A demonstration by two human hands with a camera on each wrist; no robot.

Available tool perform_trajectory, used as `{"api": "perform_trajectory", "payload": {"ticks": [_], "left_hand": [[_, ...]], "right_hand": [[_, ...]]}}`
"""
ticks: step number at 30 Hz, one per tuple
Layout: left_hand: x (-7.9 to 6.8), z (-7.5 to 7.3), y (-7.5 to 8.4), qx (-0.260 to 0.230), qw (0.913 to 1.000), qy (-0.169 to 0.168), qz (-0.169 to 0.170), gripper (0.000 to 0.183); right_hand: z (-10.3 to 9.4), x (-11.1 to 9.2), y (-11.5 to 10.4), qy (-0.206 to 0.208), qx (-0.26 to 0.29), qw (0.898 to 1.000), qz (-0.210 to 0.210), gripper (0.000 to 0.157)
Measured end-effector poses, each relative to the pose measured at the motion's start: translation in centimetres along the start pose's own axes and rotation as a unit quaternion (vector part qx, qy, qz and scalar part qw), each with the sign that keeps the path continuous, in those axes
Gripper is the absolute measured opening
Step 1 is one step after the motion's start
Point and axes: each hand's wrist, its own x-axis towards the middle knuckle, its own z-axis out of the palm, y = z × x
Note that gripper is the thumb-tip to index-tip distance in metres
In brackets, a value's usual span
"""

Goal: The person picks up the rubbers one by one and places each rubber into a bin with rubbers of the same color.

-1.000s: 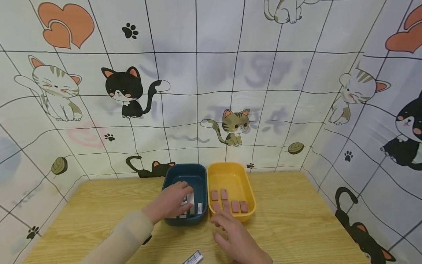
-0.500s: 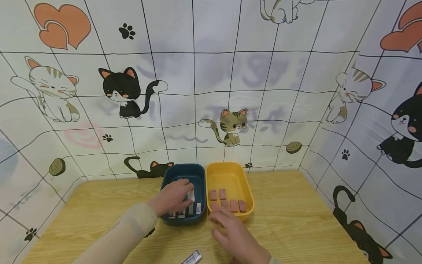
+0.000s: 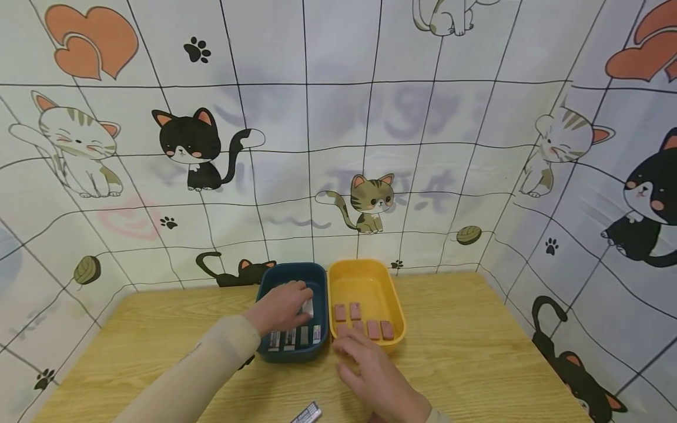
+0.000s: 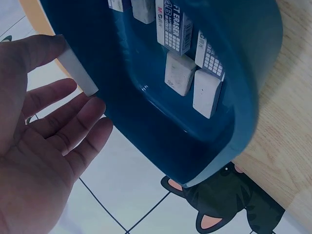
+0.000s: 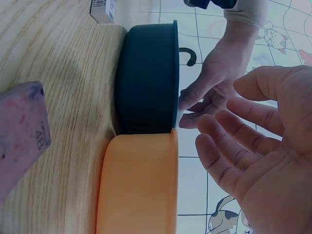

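My left hand [image 3: 281,308] reaches over the dark blue bin [image 3: 265,294]. Between its thumb and fingertips it pinches a plain white eraser [image 4: 77,69], held at the bin's rim in the left wrist view. Bare white erasers [image 4: 180,73] and paper-sleeved erasers [image 4: 174,29] lie on the floor of this bin. My right hand [image 3: 378,376] hovers at the front of the yellow bin [image 3: 394,299], fingers loosely bent and holding nothing. Several pink erasers [image 3: 373,329] lie inside the yellow bin, some partly hidden by that hand.
A sleeved eraser [image 3: 307,413] lies on the wooden table [image 3: 449,352] near its front. Close to the right wrist camera is a pink eraser [image 5: 22,131] marked 4B. Behind the two adjoining bins stands a cat-print backdrop [image 3: 285,176].
My left hand has shifted toward the back of the blue bin with the white eraser, uncovering more erasers at the front. My right hand stays in nearly the same place.
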Motion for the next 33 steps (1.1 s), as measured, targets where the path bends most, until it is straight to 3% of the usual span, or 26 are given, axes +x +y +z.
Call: {"api": "perform_trajectory", "payload": {"ticks": [16,33], "left_hand": [[1.8,0.6,-0.1,-0.009,0.9992,-0.031,-0.025,0.034],[3.1,2.1,0.1,0.022,0.9960,-0.070,-0.050,0.037]], "right_hand": [[0.3,0.4,0.6,0.017,0.011,1.000,-0.024,0.021],[0.4,0.4,0.9,0.002,0.014,1.000,-0.010,0.021]]}}
